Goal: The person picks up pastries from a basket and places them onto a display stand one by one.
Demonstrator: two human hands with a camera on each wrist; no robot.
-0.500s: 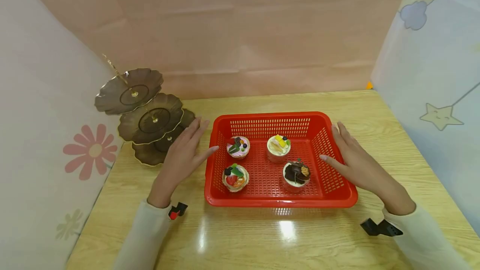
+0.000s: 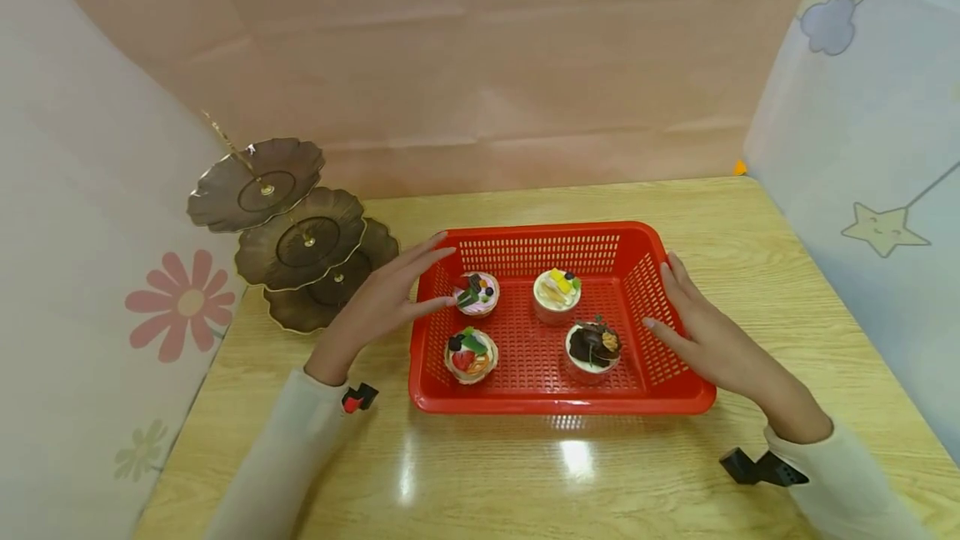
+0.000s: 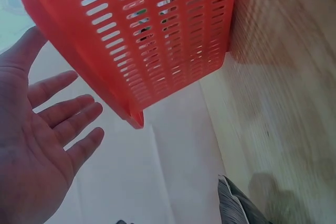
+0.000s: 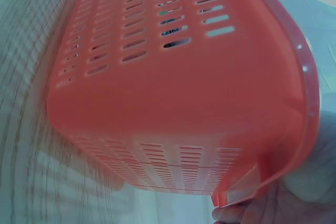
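A red plastic basket point(image 2: 555, 403) with slotted walls sits on the table. Inside stand several cupcakes: one with pink cream point(image 2: 477, 295), one topped with strawberry point(image 2: 471, 357), one with yellow fruit cubes point(image 2: 557, 293) and one with dark chocolate pieces point(image 2: 591, 348). My left hand point(image 2: 382, 307) is at the basket's left rim, fingers extended and spread, thumb tip over the rim; the left wrist view shows its palm beside the rim, holding nothing. Along the right rim lies my right hand point(image 2: 716, 340), fingers straight outside, thumb over the inside. Whether it touches the rim is unclear.
A three-tier stand with dark scalloped plates point(image 2: 300, 248) and a gold rod stands left of the basket, close behind the left hand. A pinkish backdrop point(image 2: 480, 65) closes the far side; printed white sheets point(image 2: 862, 148) flank the wooden table point(image 2: 525, 482).
My left hand has moved right, from beside the stand to over the basket's left rim. The right hand has shifted only slightly. Basket and cupcakes stay in place.
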